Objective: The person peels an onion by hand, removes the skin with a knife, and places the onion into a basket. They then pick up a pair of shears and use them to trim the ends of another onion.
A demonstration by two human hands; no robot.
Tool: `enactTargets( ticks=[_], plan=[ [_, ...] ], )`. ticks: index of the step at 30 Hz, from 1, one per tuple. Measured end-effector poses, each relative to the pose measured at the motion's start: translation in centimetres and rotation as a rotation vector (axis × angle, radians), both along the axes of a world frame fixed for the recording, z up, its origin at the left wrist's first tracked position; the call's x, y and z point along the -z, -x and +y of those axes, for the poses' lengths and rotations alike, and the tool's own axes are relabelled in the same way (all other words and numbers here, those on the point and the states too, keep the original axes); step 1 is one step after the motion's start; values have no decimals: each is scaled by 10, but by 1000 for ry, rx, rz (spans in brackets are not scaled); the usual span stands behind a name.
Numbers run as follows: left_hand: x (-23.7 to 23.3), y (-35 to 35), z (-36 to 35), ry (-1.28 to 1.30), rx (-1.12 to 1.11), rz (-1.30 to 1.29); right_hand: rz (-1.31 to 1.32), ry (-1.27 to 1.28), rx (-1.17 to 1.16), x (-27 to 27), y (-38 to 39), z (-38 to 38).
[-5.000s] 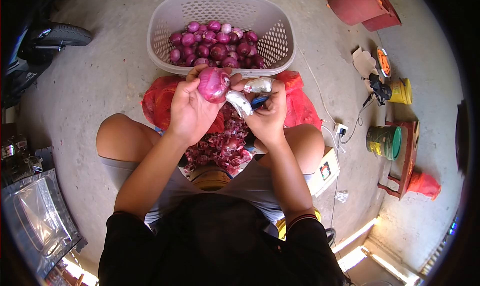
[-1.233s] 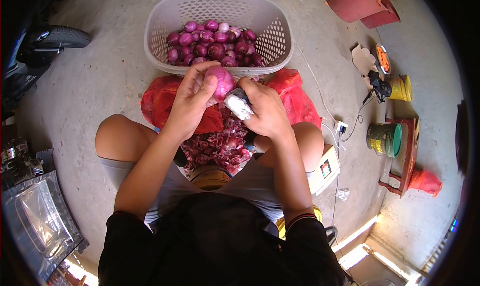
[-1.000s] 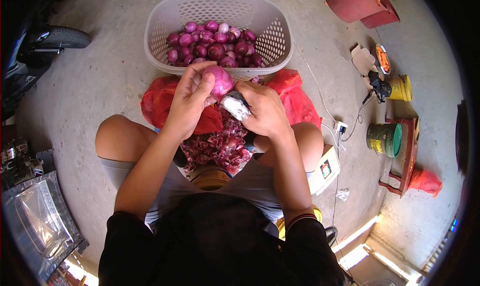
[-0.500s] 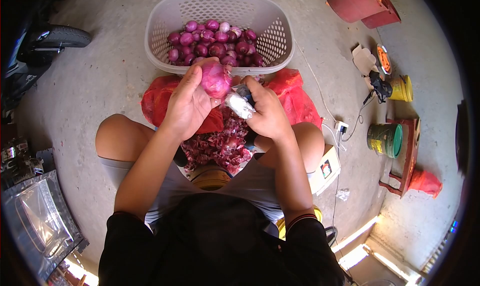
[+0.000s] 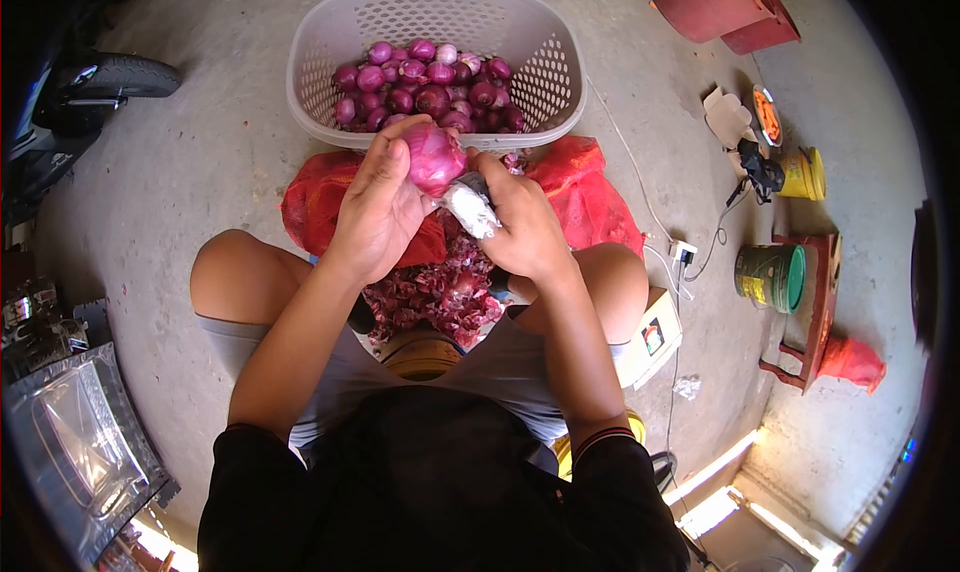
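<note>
Onion (image 5: 433, 159): gripping in left hand (image 5: 380, 212); clenching right hand (image 5: 522, 230) beside it, taped thumb (image 5: 470, 210) touching onion; holding both over peel pile (image 5: 440, 292), near basket (image 5: 305, 92).

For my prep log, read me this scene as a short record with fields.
left hand: holds a red onion
right hand: curled shut, silvery wrap on thumb, against the onion
basket: white, holds many purple onions
peels: purple heap just below the hands in view
red sack: spread on concrete floor

Black top (image 5: 440, 482), grey shorts (image 5: 245, 347), and a white-taped right grip (image 5: 525, 227).
</note>
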State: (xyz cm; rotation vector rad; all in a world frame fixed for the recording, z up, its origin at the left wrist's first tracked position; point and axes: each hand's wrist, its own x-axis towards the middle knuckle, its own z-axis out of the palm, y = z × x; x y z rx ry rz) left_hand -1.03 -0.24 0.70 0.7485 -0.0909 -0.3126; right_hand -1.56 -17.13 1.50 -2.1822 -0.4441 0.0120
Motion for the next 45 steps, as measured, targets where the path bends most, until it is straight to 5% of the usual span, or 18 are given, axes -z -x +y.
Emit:
enactTargets(
  ticks=[24,35,45],
  plan=[
    [3,1,-4,53,-60,18,-90,114,-92,1,-2,-1],
    [2,-2,1,-64,-191,95,-147,-81,84,2,1,3],
    [2,-4,6,209,-49,210,-274,42,49,-7,5,6]
  ],
)
